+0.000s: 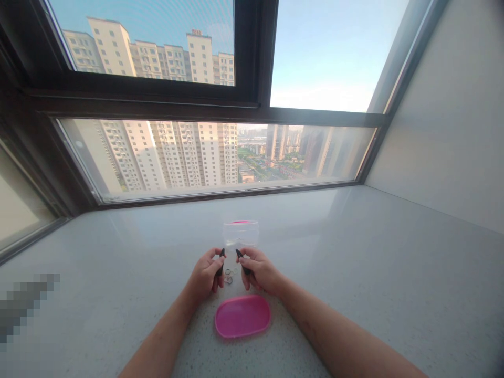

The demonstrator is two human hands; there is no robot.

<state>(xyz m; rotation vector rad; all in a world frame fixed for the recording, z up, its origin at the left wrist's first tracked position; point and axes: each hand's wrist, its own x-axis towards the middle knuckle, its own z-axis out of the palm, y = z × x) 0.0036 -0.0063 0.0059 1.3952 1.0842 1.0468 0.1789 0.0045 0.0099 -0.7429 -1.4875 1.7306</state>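
At a pale stone bench (354, 273) under a wide window (220, 152), we hold 2 small dark tools, 1 in each of our hands. Our left hand (205, 275) is curled narrow around a dark tool (220, 264), its tip pointing up and slightly inward. Our right hand (259, 270) is closed the same way on a second dark tool (241, 261), whose tip leans toward the first. The 2 tips stand near each other but apart, above the bench.

Between and just below our hands lie a few small metal rings (229, 275) on the bench; they are too small for us to count or to tell whether they are linked. Just beyond our hands stands a clear plastic container (240, 234), upright, with a pink rim showing at its top. Nearer to us, just below our hands, a pink oval lid (242, 315) lies flat on the bench, apart from the container.

Both our forearms reach in from the bottom edge. Through the window we see tall apartment blocks (165, 152) and clear sky. A blurred patch (23, 302) sits at the left edge.
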